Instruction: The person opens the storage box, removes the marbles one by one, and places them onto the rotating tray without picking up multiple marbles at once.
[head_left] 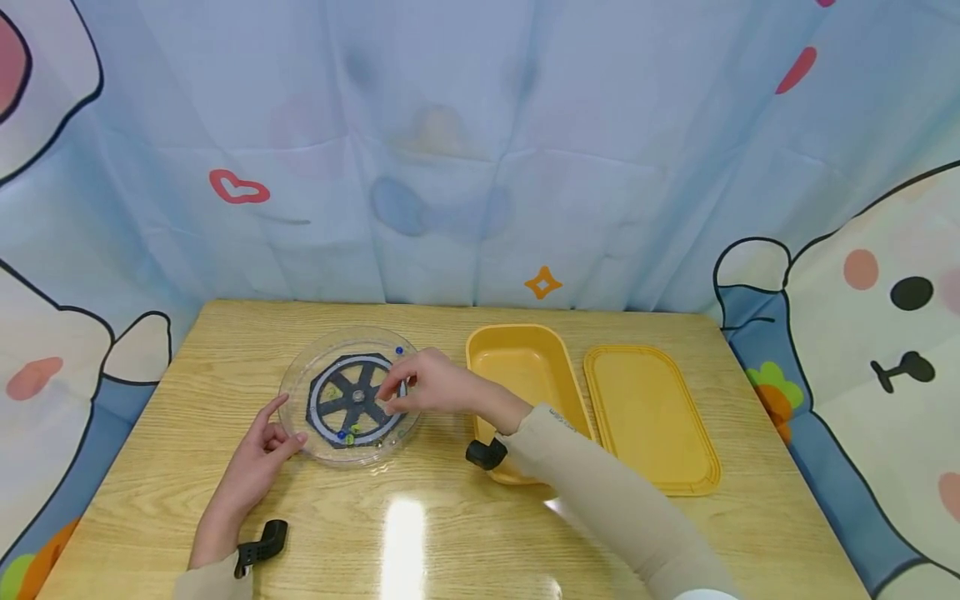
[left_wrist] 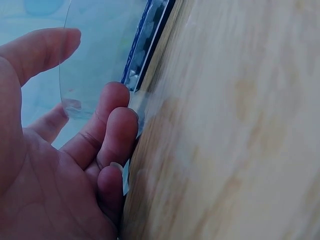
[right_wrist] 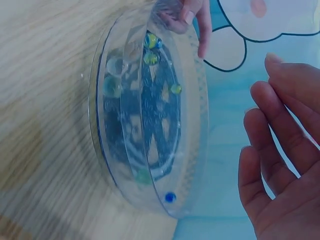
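Note:
A clear round dish [head_left: 292, 369] stands on the left of the table, with a dark spoked wheel pattern [head_left: 352, 410] showing through its bottom. Blue and yellow-green glass marbles lie in it, among them a blue marble [right_wrist: 170, 197] and a yellow-green marble [right_wrist: 176, 89]. My left hand [head_left: 258, 454] holds the dish at its near-left rim, thumb and forefinger at the wall. Above the dish's right side is my right hand [head_left: 431, 383], fingers loosely bent, thumb and forefinger apart. Nothing shows between those fingertips in the right wrist view.
Right of the dish stands a yellow tub [head_left: 517, 371], partly under my right forearm. A flat yellow lid [head_left: 652, 417] lies beside it on the wooden table [head_left: 330, 533]. A printed curtain [head_left: 450, 167] hangs behind the table's back edge.

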